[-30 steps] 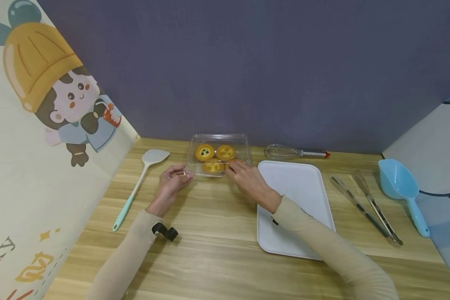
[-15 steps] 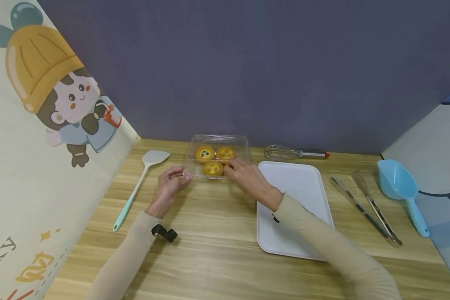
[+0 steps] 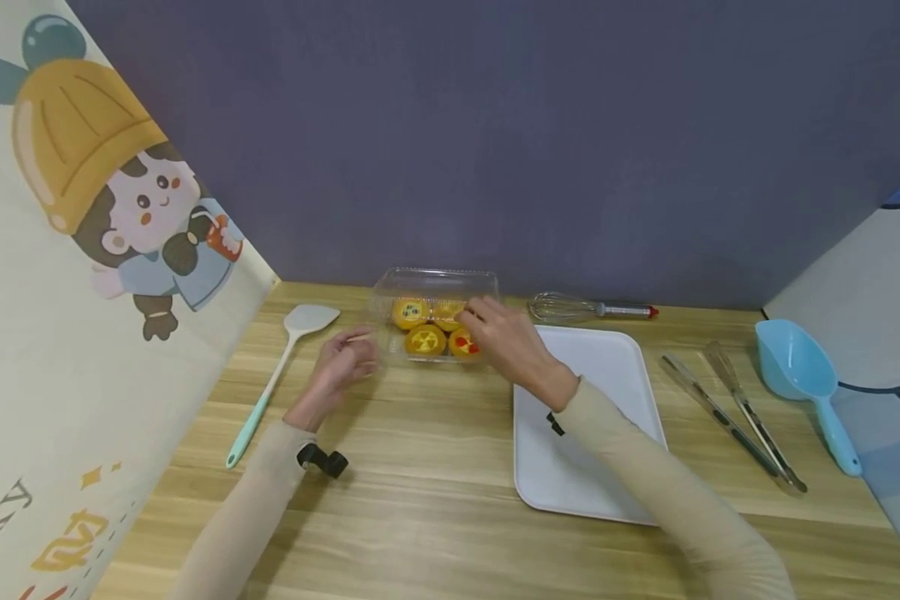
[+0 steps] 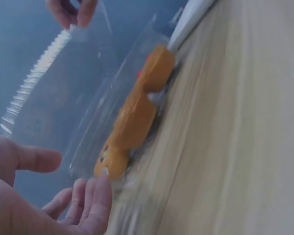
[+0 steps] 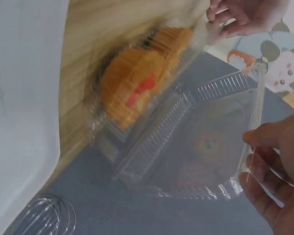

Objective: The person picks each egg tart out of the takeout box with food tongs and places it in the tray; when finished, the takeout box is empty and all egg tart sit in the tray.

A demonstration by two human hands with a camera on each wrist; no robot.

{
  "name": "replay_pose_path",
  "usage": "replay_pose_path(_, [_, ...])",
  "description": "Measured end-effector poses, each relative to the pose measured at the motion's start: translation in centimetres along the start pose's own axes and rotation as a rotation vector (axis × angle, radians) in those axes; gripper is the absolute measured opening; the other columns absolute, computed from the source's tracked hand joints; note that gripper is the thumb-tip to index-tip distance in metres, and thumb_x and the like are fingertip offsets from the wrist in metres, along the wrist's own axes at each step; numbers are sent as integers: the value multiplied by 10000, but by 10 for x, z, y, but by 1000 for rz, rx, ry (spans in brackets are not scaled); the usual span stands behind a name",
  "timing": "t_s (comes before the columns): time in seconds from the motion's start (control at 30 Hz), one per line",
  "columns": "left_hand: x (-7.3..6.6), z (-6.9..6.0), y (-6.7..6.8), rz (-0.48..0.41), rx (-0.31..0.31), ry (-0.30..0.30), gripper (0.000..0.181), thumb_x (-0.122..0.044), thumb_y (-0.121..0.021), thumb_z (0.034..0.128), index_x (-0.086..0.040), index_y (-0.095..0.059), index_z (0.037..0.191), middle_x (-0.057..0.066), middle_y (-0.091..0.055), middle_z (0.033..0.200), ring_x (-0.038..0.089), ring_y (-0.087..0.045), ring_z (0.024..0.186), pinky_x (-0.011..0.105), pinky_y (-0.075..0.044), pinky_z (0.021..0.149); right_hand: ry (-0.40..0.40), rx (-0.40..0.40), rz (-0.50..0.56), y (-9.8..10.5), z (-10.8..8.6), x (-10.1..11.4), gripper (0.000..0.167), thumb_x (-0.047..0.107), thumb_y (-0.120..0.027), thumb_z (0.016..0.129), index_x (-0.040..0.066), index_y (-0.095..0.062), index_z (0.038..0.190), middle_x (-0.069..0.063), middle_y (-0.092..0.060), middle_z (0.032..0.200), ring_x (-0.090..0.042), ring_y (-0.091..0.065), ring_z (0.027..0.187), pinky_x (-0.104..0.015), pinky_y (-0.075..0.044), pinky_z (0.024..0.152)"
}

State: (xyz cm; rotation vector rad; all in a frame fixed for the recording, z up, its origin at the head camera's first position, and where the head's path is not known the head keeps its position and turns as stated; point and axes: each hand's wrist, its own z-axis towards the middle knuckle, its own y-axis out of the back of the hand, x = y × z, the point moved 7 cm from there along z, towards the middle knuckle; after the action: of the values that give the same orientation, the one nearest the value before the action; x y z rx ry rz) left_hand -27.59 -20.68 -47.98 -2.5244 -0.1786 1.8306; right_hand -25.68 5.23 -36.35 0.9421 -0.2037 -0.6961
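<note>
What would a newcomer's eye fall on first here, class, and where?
Probably the orange pastries in the clear container at the back of the table, its raised lid held by the right hand. Next, the large cartoon figure on the left wall, then the light-blue scoop at the table's right.

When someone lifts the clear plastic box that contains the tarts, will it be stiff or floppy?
The clear plastic box probably flexes, since it looks thin and transparent. Its ribbed rim may add some stiffness. The raised lid may swing, as it seems hinged along one side.
</note>
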Motion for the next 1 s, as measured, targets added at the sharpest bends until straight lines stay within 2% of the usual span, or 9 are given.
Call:
replay_pose_path(0.13, [-7,13,4,56,14,-11,534,-108,-537,1054,17,-402,1555,6,-698,1159,102,-676,929,232,-607,811,-37,-36,8,7,2,-8,104,2,-715,943,45,-740,1035,-84,-681,948,-201,-623,764,-242,-516,479])
replay_pose_path(0.27, [-12,27,3,72,36,-10,551,-124,-535,1069,0,-373,1581,134,-612,1379,155,-654,1027,222,-596,817,-92,-58,81,13,1,-19,62,25,-724,950,41,-729,1009,-85,-645,940,-216,-609,796,-296,-606,628])
replay_pose_path(0.37, [-12,37,0,107,49,-9,552,-100,-526,1064,-31,-376,1590,174,-557,1410,179,-618,1035,206,-587,786,-128,-81,140,17,-1,-28,75,-3,-712,951,34,-723,1015,-92,-634,958,-228,-593,818,-314,-602,666])
replay_pose_path(0.5, [-12,44,-1,174,48,-26,555,-43,-513,1045,-69,-408,1590,157,-553,1367,156,-604,995,197,-587,767,-176,-108,171,21,-6,-39,80,1,-709,957,37,-724,1027,-100,-636,975,-243,-580,827,-327,-568,649])
replay_pose_path(0.73, [-15,37,0,211,86,-50,590,4,-540,1022,-75,-410,1591,160,-568,1347,117,-606,884,193,-574,739,-230,-120,166,25,-12,-52,92,52,-705,974,53,-721,1065,-115,-652,1023,-277,-619,890,-388,-623,733])
replay_pose_path(0.87, [-13,27,3,228,115,-50,584,17,-564,1015,-21,-411,1577,141,-610,1249,80,-608,806,192,-571,707,-268,-142,189,29,-14,-58,168,45,-738,945,34,-723,1112,-129,-662,1047,-291,-648,916,-412,-628,763])
replay_pose_path(1.0, [-10,15,8,260,152,-52,567,-8,-586,1019,9,-418,1561,145,-617,1215,95,-621,789,203,-594,696,-313,-179,250,32,-16,-65,200,39,-736,942,23,-712,1140,-141,-683,1069,-294,-686,928,-422,-637,770])
